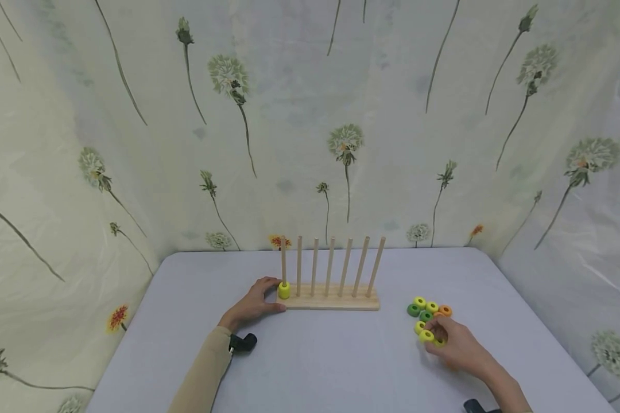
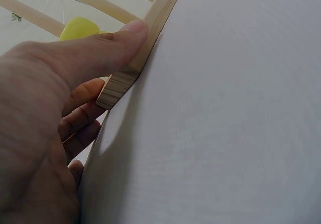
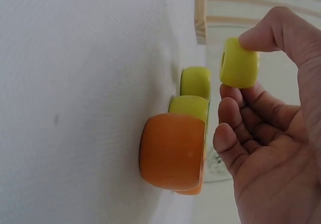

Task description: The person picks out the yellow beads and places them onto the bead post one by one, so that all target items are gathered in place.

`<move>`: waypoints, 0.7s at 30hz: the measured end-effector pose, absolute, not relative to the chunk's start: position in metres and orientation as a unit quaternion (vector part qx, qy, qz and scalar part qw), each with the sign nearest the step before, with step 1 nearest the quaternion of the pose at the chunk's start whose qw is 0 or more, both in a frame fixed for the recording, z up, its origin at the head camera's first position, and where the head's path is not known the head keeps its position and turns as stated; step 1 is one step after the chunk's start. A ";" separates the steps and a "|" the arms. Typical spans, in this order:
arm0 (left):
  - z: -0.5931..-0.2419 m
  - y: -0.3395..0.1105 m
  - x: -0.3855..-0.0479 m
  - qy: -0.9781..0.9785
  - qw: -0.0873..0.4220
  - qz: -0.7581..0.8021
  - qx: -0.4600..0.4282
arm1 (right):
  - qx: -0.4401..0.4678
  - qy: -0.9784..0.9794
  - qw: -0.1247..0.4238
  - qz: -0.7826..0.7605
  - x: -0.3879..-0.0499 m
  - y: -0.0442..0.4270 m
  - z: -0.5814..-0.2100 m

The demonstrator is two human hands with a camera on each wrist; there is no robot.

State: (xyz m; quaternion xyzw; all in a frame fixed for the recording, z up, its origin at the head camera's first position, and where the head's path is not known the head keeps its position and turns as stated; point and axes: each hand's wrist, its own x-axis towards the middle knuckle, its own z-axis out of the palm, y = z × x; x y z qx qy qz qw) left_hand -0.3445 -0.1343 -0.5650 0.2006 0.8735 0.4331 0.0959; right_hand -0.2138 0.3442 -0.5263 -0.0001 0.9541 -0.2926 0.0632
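My left hand (image 1: 252, 302) grips the left end of a wooden peg rack (image 1: 320, 303), thumb along the front edge and fingers behind. Several upright pegs rise from the rack's base. Around the foot of the leftmost peg sits a yellow bead (image 1: 284, 291), partly hidden behind the thumb in the left wrist view. Over at the right, my right hand (image 1: 460, 347) pinches another yellow bead (image 3: 239, 63) between thumb and fingers, above the table. Just beyond that hand lie loose beads, among them a green bead (image 1: 414, 310), a yellow bead (image 1: 431, 307) and an orange bead (image 3: 173, 151).
The beads lie in a close group on a white-covered table (image 1: 341, 355), to the right of the rack. Behind the table hangs a flower-printed curtain (image 1: 289, 143), which also runs down both sides.
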 end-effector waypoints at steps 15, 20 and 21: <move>-0.563 -0.134 -0.344 0.875 0.099 0.431 0.198 | -0.049 0.949 0.020 -0.312 -0.223 0.327 -0.512; -0.564 -0.134 -0.344 0.873 0.100 0.437 0.194 | -0.080 0.938 0.019 -0.336 -0.228 0.311 -0.506; -0.564 -0.134 -0.344 0.873 0.099 0.436 0.194 | -0.087 0.937 0.018 -0.337 -0.230 0.307 -0.506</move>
